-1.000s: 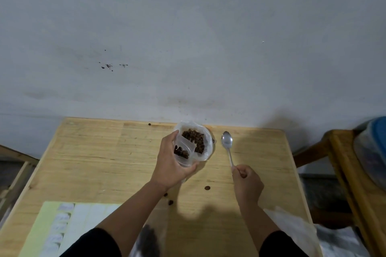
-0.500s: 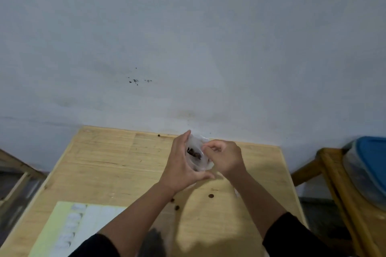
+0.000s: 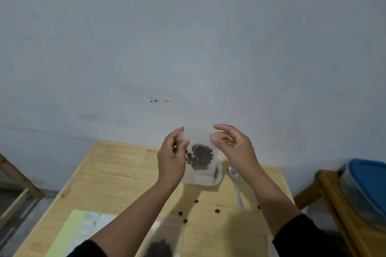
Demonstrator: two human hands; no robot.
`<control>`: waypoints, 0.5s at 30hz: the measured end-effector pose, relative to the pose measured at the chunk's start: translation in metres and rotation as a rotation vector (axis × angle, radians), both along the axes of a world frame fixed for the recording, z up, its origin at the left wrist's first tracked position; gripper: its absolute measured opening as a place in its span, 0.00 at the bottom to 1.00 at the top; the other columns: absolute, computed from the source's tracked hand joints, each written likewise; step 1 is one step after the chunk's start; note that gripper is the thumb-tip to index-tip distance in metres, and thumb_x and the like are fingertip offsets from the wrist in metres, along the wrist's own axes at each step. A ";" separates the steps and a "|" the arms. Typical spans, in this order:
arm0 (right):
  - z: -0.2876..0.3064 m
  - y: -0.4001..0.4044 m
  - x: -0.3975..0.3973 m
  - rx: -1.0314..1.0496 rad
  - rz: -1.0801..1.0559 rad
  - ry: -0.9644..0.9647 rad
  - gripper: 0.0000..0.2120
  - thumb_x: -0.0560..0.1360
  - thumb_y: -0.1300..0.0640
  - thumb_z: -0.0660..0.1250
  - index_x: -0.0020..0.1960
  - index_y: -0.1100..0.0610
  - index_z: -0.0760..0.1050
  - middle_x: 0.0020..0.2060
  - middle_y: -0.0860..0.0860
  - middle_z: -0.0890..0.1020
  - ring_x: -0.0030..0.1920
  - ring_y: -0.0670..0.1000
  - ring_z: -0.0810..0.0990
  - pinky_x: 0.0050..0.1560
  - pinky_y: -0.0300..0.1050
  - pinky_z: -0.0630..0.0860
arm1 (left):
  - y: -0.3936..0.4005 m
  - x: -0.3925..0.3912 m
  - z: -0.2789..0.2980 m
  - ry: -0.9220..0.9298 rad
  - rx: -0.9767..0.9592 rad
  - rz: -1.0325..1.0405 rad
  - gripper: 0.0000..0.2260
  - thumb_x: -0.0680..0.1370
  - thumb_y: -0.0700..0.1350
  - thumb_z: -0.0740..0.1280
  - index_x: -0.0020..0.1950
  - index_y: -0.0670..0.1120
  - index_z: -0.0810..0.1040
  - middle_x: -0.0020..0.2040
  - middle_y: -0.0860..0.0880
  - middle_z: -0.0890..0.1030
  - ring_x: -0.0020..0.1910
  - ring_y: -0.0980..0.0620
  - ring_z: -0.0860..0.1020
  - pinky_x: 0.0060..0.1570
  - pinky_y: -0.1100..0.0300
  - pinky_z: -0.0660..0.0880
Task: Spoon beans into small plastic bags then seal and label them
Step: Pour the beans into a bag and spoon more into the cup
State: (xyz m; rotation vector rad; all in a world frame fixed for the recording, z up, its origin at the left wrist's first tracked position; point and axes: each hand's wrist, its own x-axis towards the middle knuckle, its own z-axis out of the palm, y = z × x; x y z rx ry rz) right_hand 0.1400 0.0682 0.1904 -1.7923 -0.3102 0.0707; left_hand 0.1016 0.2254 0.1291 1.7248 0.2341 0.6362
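We are pinching the filled bag (image 3: 199,157) top with left hand (image 3: 171,162) and right hand (image 3: 234,148); sealing underway; labels (image 3: 87,229) near the table's front-left corner untouched.

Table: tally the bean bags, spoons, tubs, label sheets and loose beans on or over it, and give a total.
Bags of beans: 2
Spoon: 1
Clear tub: 1
Label sheet: 1
Loose beans: 5
Total: 10

Clear small bag (image 3: 199,155) of dark beans (image 3: 199,157), held upright above table
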 end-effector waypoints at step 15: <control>0.006 0.008 -0.012 -0.082 -0.045 -0.091 0.09 0.70 0.63 0.72 0.40 0.49 0.83 0.39 0.45 0.85 0.44 0.44 0.82 0.49 0.35 0.77 | 0.031 -0.011 0.028 0.015 0.071 -0.305 0.09 0.75 0.40 0.69 0.46 0.56 0.80 0.44 0.60 0.83 0.43 0.60 0.80 0.42 0.65 0.75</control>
